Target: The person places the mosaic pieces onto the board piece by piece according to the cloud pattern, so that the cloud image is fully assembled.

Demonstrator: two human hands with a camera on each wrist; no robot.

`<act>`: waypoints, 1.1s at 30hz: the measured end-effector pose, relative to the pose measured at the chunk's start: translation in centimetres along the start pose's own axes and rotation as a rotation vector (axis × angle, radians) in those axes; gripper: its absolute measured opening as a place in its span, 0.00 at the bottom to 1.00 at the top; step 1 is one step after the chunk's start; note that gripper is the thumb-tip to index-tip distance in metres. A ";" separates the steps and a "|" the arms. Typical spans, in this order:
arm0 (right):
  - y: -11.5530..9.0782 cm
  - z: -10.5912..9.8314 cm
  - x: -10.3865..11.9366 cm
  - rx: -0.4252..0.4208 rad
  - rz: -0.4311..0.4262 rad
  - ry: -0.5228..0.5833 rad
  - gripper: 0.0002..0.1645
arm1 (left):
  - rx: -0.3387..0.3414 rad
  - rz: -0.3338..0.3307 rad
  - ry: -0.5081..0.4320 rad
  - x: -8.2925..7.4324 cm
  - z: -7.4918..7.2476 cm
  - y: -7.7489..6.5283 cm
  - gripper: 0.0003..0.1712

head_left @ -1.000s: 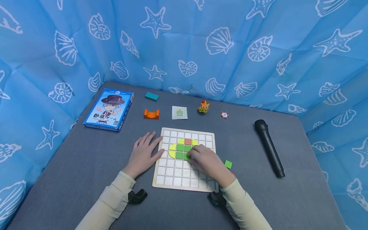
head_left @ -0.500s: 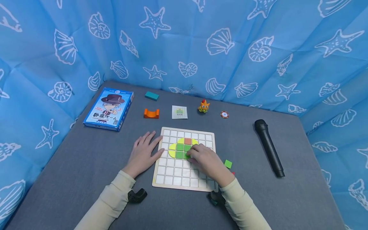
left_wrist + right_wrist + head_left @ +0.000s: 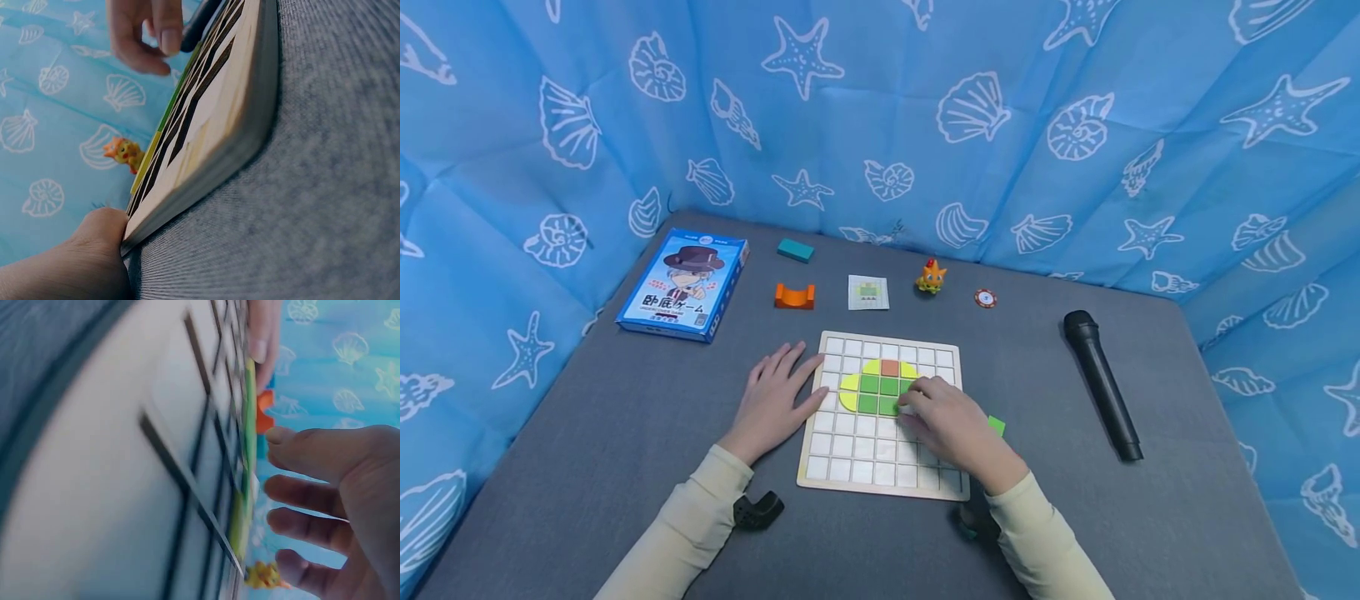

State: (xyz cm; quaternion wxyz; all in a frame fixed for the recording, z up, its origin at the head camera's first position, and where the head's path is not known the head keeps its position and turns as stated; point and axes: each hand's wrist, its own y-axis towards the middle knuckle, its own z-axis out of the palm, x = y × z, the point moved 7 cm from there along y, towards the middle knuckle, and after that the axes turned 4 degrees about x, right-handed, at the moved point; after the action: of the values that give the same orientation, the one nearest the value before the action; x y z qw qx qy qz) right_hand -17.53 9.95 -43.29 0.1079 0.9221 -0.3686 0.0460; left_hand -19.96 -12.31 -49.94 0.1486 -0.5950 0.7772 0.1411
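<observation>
A square wooden grid board (image 3: 842, 450) lies on the table, with green tiles (image 3: 868, 404), yellow curved tiles (image 3: 848, 400) and one reddish-brown tile (image 3: 890, 367) set in its cells. Fingers spread, my left hand (image 3: 772, 408) rests along the board's left edge; its thumb touches that edge in the left wrist view. Above the right side of the tile pattern is my right hand (image 3: 951, 421), partly covering it. The right wrist view shows its fingers (image 3: 303, 522) loosely bent, nothing between them and the thumb. A loose green tile (image 3: 997, 425) peeks out beyond the right hand.
Behind the board lie a pattern card (image 3: 868, 292), an orange arch block (image 3: 794, 297), a teal block (image 3: 795, 250), a small orange figurine (image 3: 931, 277) and a poker chip (image 3: 986, 298). A blue game box (image 3: 683, 285) lies far left, a black microphone (image 3: 1102, 385) right.
My right hand has shifted slightly right, off the lower green tile, uncovering more of the green tiles. It now hides the red piece right of the board. My left hand stays put.
</observation>
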 end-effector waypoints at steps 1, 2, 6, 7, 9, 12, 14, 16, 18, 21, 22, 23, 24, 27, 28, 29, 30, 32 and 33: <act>-0.3 -0.2 -0.3 0.005 0.013 -0.009 0.11 | 0.001 0.001 -0.001 0.0 0.0 0.0 0.35; -0.7 -0.5 -0.6 0.011 0.026 -0.017 0.12 | 0.003 0.000 -0.001 0.0 0.0 0.0 0.35; -2.3 -1.6 -1.9 0.033 0.087 -0.054 0.15 | -0.005 0.004 0.001 0.0 0.0 0.0 0.35; -2.7 -1.9 -2.3 0.035 0.105 -0.061 0.15 | -0.008 0.006 0.001 0.0 0.0 0.0 0.35; -3.6 -2.4 -3.0 0.036 0.140 -0.081 0.16 | -0.016 0.012 0.003 0.0 0.0 0.0 0.35; -4.7 -3.0 -4.1 0.044 0.193 -0.096 0.17 | -0.024 0.016 0.004 -0.1 -0.1 0.0 0.35; -5.3 -3.2 -4.9 0.064 0.233 -0.096 0.18 | -0.025 0.017 0.003 -0.1 -0.2 0.0 0.35; -5.9 -3.3 -5.6 0.093 0.272 -0.081 0.20 | -0.026 0.016 0.004 0.0 -0.2 0.0 0.35; -6.4 -3.2 -6.1 0.130 0.307 -0.067 0.21 | -0.019 0.012 0.001 0.0 -0.2 0.0 0.35; -7.2 -3.0 -6.8 0.181 0.351 -0.045 0.22 | -0.007 0.007 0.005 0.1 0.0 0.0 0.35; -7.4 -2.9 -6.9 0.195 0.364 -0.038 0.22 | -0.004 0.005 0.006 0.1 0.0 0.0 0.35; -7.6 -2.9 -7.1 0.209 0.376 -0.030 0.22 | 0.000 0.003 0.006 0.1 0.0 0.1 0.35; -7.8 -2.8 -7.2 0.222 0.391 -0.021 0.22 | 0.002 0.004 0.007 0.0 0.0 0.1 0.35; -8.2 -2.5 -7.5 0.241 0.417 0.010 0.21 | 0.004 0.004 0.010 0.0 0.0 0.1 0.35; -8.2 -2.4 -7.6 0.245 0.424 0.018 0.21 | 0.004 0.003 0.010 0.0 0.0 0.1 0.35; -8.3 -2.3 -7.7 0.248 0.428 0.025 0.21 | 0.005 0.002 0.010 0.0 0.0 0.1 0.35; -8.3 -2.2 -7.8 0.245 0.429 0.028 0.21 | 0.005 0.001 0.010 0.0 0.0 0.0 0.35; -8.2 -2.0 -8.0 0.235 0.422 0.030 0.20 | 0.004 -0.002 0.010 0.0 -0.1 0.0 0.35; -8.2 -2.0 -8.1 0.229 0.421 0.029 0.20 | 0.004 -0.003 0.011 0.0 -0.1 0.0 0.35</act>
State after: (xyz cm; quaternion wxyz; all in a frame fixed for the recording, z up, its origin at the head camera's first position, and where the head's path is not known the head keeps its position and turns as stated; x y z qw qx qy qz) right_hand -17.78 21.60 -44.07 -0.0039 0.8305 -0.5434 0.1223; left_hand -19.96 -12.33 -49.86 0.1456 -0.5968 0.7772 0.1362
